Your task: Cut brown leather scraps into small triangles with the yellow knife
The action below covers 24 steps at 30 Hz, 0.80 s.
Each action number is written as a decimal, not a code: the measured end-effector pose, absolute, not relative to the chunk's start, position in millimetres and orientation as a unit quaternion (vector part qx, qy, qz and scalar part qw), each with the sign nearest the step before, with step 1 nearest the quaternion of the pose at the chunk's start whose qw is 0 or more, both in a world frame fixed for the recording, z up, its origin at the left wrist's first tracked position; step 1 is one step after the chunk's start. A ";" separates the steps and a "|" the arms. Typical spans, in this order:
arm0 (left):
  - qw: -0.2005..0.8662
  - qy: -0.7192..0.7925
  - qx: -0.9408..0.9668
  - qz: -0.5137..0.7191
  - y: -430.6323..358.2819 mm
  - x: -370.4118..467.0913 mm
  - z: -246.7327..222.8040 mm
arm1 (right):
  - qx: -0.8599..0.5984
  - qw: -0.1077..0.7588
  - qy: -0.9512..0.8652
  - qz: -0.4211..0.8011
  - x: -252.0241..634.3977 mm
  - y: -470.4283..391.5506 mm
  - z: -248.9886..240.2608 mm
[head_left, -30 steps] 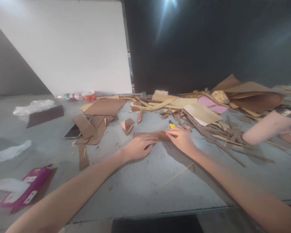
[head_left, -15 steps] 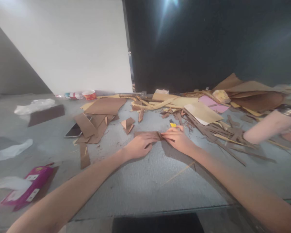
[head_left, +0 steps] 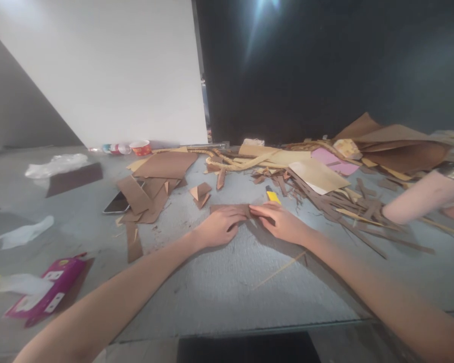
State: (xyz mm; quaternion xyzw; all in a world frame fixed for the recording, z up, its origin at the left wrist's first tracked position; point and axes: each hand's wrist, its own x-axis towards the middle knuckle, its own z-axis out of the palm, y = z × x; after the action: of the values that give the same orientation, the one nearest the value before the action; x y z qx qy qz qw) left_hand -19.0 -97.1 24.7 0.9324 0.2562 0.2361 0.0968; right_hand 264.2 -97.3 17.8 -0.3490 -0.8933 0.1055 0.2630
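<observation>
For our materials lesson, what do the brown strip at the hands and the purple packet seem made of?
Strip: perhaps leather or thick paper, matt, judging by its dull, even brown surface.
Packet: probably thin plastic, smooth-looking, judging by its bright colour and white printed patches.

Brown strip (head_left: pixel 241 207) (partly hidden), crosswise

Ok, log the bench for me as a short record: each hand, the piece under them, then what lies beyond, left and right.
Left hand: laid over the brown strip
Right hand: fingers at the strip's right end
Brown strip: flat on the gray tabletop, partly hidden by the hands
Beyond right hand: yellow-and-black tool
Left side: smartphone partly under a brown piece; purple tissue pack
Right side: pink sheet
</observation>
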 end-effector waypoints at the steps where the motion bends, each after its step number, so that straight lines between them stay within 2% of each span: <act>1: 0.096 0.256 0.932 0.236 -97.2 -18.9 24.8 | -0.348 0.261 -0.894 0.111 264.1 -97.7 18.3; 17: 0.101 0.254 0.935 0.227 -97.2 -19.6 25.8 | -0.344 0.252 -0.884 0.193 262.6 -103.7 20.3; 24: 0.096 0.267 0.939 0.196 -99.2 -18.5 26.3 | -0.348 0.251 -0.892 0.139 261.4 -100.3 19.3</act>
State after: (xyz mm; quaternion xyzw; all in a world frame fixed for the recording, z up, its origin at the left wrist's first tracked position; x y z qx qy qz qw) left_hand -18.5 -99.2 26.3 0.9387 0.2666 0.1964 0.0961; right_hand 261.4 -100.3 19.3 -0.3480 -0.8925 0.1391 0.2510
